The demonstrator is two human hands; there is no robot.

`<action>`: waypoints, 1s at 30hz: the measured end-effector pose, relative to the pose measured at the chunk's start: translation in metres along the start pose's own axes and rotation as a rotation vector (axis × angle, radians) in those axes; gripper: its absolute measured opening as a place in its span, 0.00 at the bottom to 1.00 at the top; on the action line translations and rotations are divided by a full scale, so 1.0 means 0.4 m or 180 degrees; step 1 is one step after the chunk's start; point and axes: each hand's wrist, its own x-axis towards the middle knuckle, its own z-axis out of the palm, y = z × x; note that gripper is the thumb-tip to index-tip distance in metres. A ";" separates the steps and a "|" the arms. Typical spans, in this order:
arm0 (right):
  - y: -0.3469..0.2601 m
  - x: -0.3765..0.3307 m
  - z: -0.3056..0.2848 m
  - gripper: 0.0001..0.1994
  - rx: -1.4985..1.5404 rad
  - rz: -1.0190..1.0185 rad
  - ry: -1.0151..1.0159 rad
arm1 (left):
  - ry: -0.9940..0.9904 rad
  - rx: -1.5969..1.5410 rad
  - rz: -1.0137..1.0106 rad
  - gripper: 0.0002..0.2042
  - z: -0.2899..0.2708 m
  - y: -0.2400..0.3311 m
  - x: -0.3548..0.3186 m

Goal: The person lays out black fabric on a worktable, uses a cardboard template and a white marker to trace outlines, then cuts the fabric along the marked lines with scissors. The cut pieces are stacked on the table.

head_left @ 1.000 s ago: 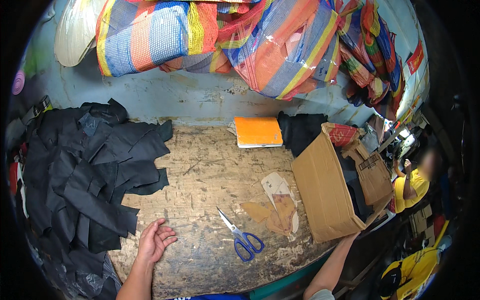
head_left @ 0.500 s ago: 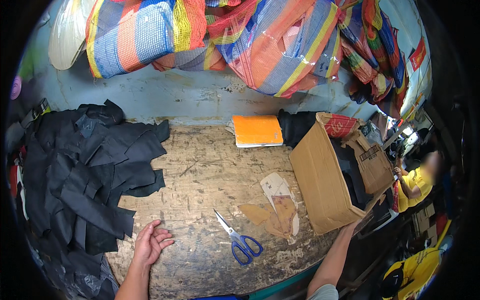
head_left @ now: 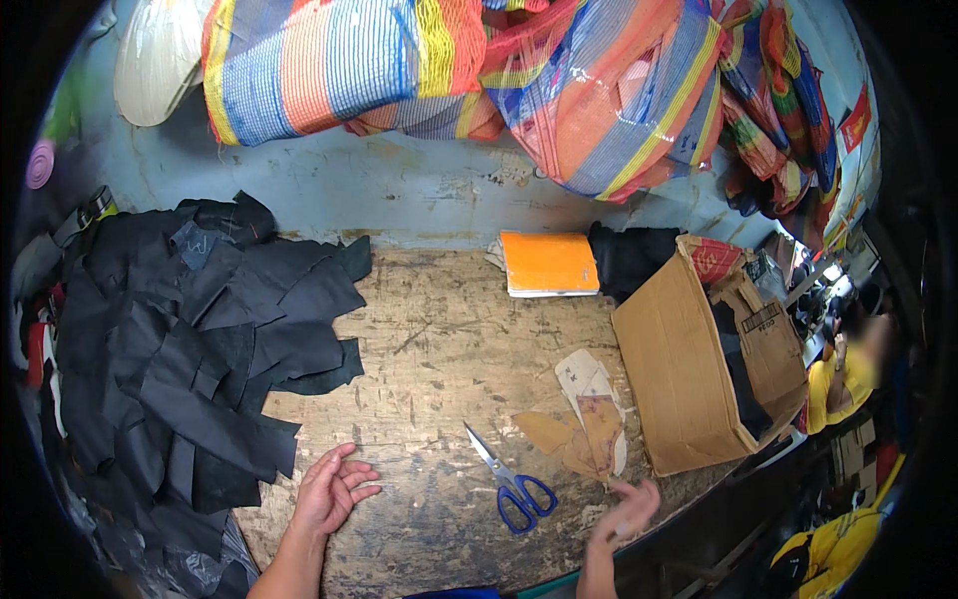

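Observation:
My left hand (head_left: 333, 489) rests palm up on the worn wooden table (head_left: 429, 349), its fingers loosely curled apart and nothing in them. To its left spreads a heap of black fabric pieces (head_left: 200, 339). Blue-handled scissors (head_left: 510, 484) lie between my hands, blades pointing up and left. My right hand (head_left: 627, 509), slightly blurred, hovers near the table's front edge, fingers apart and holding nothing visible. Just beyond it lie brown and pale paper-like pattern pieces (head_left: 591, 414). A cardboard box (head_left: 679, 369) with black material inside stands tilted at the right.
An orange-covered book (head_left: 551, 264) lies at the back beside a black bundle (head_left: 634, 258). Colourful striped mesh bags (head_left: 599, 100) hang over the blue wall (head_left: 419, 190). At the far right are a person in yellow (head_left: 841, 384) and another yellow garment (head_left: 838, 549).
My right hand has come away from the bottom of the cardboard box and moved left over the table's front edge. The whole view has shifted, while my left hand stays beside the black fabric.

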 end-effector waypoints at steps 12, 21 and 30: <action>0.092 0.351 0.901 0.18 0.0075 0.2637 0.0029 | -0.0065 -0.0608 -0.0318 0.15 0.009 0.018 -0.008; 0.131 0.353 0.982 0.20 -0.0229 0.2381 0.0187 | -0.0087 -0.0580 -0.0283 0.16 0.003 0.009 -0.015; 0.152 0.408 1.015 0.17 -0.0005 0.2408 -0.0023 | -0.0224 -0.0648 -0.0200 0.16 -0.003 0.006 -0.011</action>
